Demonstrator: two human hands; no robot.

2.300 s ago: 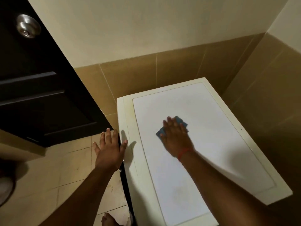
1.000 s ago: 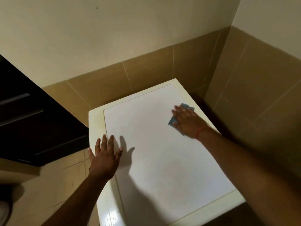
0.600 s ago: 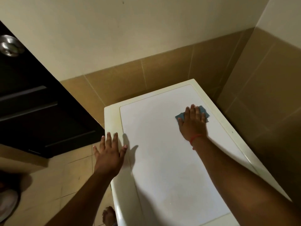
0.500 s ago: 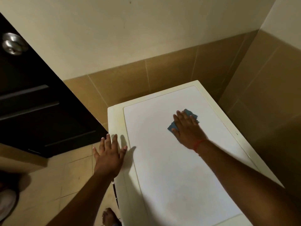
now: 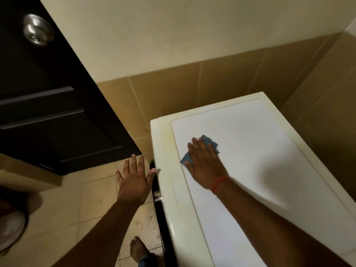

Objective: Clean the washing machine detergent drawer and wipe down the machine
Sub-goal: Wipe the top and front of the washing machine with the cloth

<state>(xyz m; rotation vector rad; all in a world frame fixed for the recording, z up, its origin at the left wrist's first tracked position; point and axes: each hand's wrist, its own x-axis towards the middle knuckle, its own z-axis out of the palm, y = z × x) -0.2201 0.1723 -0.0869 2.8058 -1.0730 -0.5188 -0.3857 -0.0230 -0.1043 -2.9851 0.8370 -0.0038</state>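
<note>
Machine: white washer (image 5: 250, 170) in the tiled corner, top panel facing up under the right fingers, cream rim around the panel.
Cloth: blue cloth (image 5: 209, 142) flat on the washer top, near the left edge of the panel; it shows past the right fingertips and beside the thumb.
Right hand: right hand (image 5: 204, 162) lies palm-down on the cloth, fingers (image 5: 196, 147) straight and together, pressing it onto the top; a red band (image 5: 218, 185) circles the wrist.
Left hand: left hand (image 5: 134, 180) is spread, fingers straight and apart, holding nothing, just left of the washer's front edge, over the floor; whether the thumb touches the washer cannot be told.
Front: dark strip (image 5: 159, 209) runs down the washer's face, just right of the left thumb.
Floor: beige tiled floor (image 5: 67, 209) below the left fingers; a bare foot (image 5: 137, 249) stands on it by the washer.
Door: dark door (image 5: 48, 103) with a metal knob (image 5: 38, 32), beyond the left fingertips.
Walls: tan tiles (image 5: 212, 83) beyond the right fingertips, cream wall above.
</note>
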